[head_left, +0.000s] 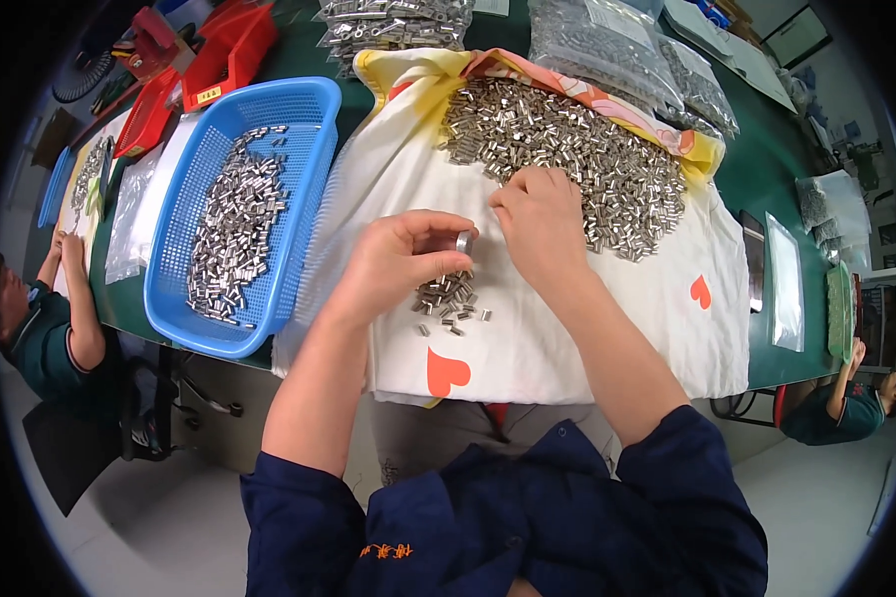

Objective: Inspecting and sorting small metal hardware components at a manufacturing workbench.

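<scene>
Along the far left edge, one co-worker [65,323] in dark green sits at the green table [299,50], and moving inward we get two red bins [147,117], the larger wearing one yellow label [208,96] with small dark marks. Next up, one blue basket [314,92], loaded with silvery metal pieces [234,224], far too many to count! Now the left hand [403,254], thumb and fingers pinching one round-edged silver piece [464,242] above a small pile [448,295] on the white cloth [528,348]; below, orange stitched characters run across the navy shirt [567,497]. Two red hearts [448,372] show on that cloth, one low by the small pile, one out to the right. And the right hand [543,214], fingers bunched and bent at the near edge of the big heap [632,184], another uncountable lot; whether they grip anything, I cannot tell, the tips are hidden. Behind the heap, clear bags [597,60] bulge with grey parts, a white label [622,18] on one, its print too small to read. Further right, one flat clear bag [784,289], then a second co-worker [846,403] with hands at one green tray [840,313].
</scene>
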Demonstrator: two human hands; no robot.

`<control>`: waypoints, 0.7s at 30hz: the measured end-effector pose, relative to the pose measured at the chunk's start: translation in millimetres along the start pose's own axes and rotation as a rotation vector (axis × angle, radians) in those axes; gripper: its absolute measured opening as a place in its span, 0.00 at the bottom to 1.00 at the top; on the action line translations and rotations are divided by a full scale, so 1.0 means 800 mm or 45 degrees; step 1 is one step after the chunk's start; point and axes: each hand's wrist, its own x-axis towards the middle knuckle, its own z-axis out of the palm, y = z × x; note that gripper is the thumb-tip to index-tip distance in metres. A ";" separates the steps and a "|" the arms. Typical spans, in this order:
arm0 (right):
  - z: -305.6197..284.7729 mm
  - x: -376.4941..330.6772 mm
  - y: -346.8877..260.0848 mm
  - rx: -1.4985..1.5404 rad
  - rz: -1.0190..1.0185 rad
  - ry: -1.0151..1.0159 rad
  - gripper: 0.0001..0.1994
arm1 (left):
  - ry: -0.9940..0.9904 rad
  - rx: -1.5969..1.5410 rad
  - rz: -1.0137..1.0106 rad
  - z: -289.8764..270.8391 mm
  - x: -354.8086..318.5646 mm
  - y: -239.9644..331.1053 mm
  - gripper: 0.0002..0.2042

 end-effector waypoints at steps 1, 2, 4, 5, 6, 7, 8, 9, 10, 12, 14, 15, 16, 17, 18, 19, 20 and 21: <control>-0.003 -0.001 -0.001 0.000 -0.002 0.000 0.06 | 0.001 0.000 0.001 -0.001 0.000 -0.001 0.14; -0.006 -0.002 -0.002 0.033 -0.021 0.041 0.05 | 0.009 -0.042 0.044 -0.002 0.001 -0.002 0.14; -0.012 -0.002 -0.009 0.077 -0.048 0.079 0.05 | 0.029 -0.080 0.084 -0.006 0.001 -0.004 0.14; -0.018 -0.003 -0.014 0.508 0.162 -0.053 0.04 | 0.043 -0.140 0.085 -0.008 0.001 -0.005 0.15; -0.025 -0.004 -0.017 0.928 0.380 -0.186 0.04 | 0.045 -0.203 0.089 -0.007 0.003 -0.005 0.16; -0.029 -0.005 -0.019 0.925 0.382 -0.185 0.04 | 0.042 -0.206 0.089 -0.007 0.003 -0.005 0.16; -0.033 -0.006 -0.022 1.022 0.330 -0.218 0.04 | 0.041 -0.209 0.083 -0.008 0.004 -0.005 0.16; -0.033 -0.006 -0.024 1.125 0.275 -0.252 0.03 | 0.044 -0.209 0.076 -0.009 0.003 -0.005 0.16; -0.031 -0.006 -0.025 1.129 0.276 -0.253 0.03 | 0.046 -0.207 0.073 -0.009 0.002 -0.006 0.16; -0.030 -0.006 -0.026 1.163 0.360 -0.327 0.04 | 0.040 -0.187 0.101 -0.009 0.001 -0.006 0.16; -0.031 -0.007 -0.029 1.114 0.341 -0.272 0.04 | 0.032 -0.169 0.101 -0.008 0.003 -0.006 0.16; -0.031 -0.008 -0.031 1.068 0.323 -0.217 0.03 | 0.025 -0.151 0.098 -0.008 0.003 -0.006 0.16; -0.029 -0.009 -0.033 1.070 0.323 -0.217 0.03 | 0.026 -0.149 0.097 -0.007 0.003 -0.006 0.16; -0.026 -0.011 -0.036 0.859 0.137 -0.050 0.03 | 0.052 -0.135 0.099 -0.005 0.003 -0.006 0.16; -0.023 -0.012 -0.038 0.644 -0.045 0.114 0.03 | 0.077 -0.120 0.100 -0.005 0.002 -0.006 0.16; -0.020 -0.012 -0.040 0.645 -0.042 0.115 0.03 | 0.075 -0.119 0.098 -0.006 0.001 -0.007 0.16; -0.018 -0.011 -0.040 0.647 -0.076 0.139 0.04 | 0.102 -0.096 0.096 -0.007 0.001 -0.008 0.15; -0.016 -0.010 -0.040 0.648 -0.113 0.161 0.04 | 0.131 -0.075 0.096 -0.007 0.002 -0.010 0.15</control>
